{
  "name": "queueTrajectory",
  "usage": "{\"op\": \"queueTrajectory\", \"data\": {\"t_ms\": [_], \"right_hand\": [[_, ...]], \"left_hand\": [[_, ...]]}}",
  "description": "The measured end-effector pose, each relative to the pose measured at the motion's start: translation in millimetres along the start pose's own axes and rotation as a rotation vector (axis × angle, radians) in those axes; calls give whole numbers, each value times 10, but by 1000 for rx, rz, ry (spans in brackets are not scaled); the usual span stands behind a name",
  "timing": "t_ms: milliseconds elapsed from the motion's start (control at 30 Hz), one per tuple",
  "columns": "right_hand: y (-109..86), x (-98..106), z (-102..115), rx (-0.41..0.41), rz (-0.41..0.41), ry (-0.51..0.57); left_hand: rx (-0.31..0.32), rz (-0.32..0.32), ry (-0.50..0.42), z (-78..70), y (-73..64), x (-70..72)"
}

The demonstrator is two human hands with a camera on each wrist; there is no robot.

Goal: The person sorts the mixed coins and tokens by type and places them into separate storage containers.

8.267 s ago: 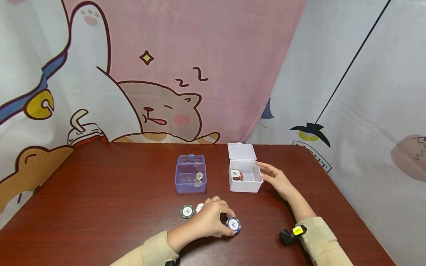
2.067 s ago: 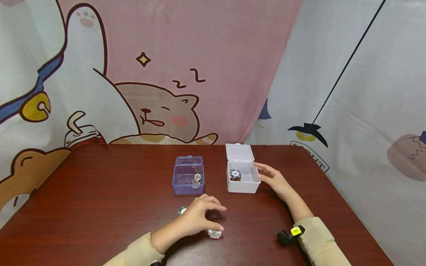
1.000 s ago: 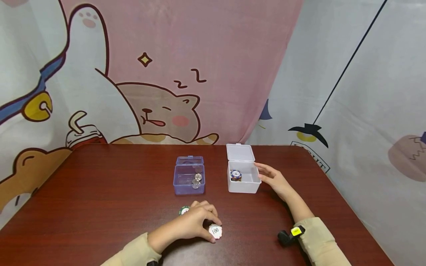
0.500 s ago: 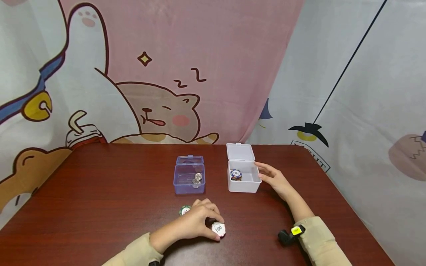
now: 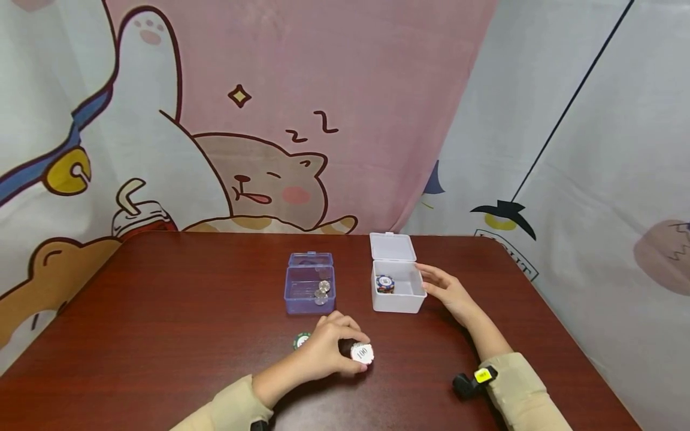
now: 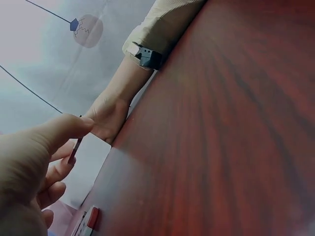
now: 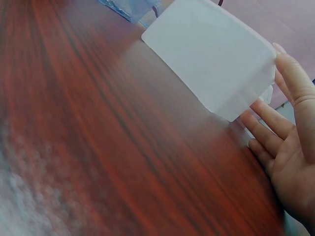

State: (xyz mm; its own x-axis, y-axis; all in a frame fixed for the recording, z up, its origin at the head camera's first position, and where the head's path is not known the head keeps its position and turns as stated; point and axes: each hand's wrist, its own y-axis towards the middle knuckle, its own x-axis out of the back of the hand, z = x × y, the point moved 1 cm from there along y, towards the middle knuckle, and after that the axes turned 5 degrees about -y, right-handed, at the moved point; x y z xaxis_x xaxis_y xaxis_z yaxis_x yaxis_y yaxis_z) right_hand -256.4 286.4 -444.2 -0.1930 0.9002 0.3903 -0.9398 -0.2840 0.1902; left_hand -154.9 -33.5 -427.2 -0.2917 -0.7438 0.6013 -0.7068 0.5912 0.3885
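A white poker chip marked 100 [image 5: 362, 353] is pinched edge-on between the thumb and fingers of my left hand [image 5: 327, 348], held above the table. In the left wrist view the same chip [image 6: 76, 149] appears as a thin dark edge. My right hand [image 5: 451, 297] touches the right side of the white plastic box [image 5: 398, 304], its fingers fairly straight. The box's lid is up, and a blue poker chip [image 5: 385, 284] tops a small pile inside. A green poker chip [image 5: 302, 340] lies on the table, partly hidden behind my left hand.
A translucent blue box [image 5: 309, 306] with its lid up holds several silver coins [image 5: 321, 293] left of the white box. Part of a red-and-white chip [image 6: 90, 219] lies on the table in the left wrist view. A printed curtain [image 5: 345, 120] hangs behind the table [image 5: 178, 329].
My left hand has picked up the white 100 chip and moved it forward and right. Earlier, a blue chip went into the white box. The right hand keeps its place.
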Motion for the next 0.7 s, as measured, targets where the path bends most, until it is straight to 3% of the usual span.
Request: {"op": "queueTrajectory", "data": {"t_ms": [400, 700], "right_hand": [[-12, -8, 21, 10, -1, -2], [-7, -14, 29, 0, -2, -6]], "left_hand": [[59, -59, -42, -64, 199, -33], [76, -103, -20, -88, 373, -20]]}}
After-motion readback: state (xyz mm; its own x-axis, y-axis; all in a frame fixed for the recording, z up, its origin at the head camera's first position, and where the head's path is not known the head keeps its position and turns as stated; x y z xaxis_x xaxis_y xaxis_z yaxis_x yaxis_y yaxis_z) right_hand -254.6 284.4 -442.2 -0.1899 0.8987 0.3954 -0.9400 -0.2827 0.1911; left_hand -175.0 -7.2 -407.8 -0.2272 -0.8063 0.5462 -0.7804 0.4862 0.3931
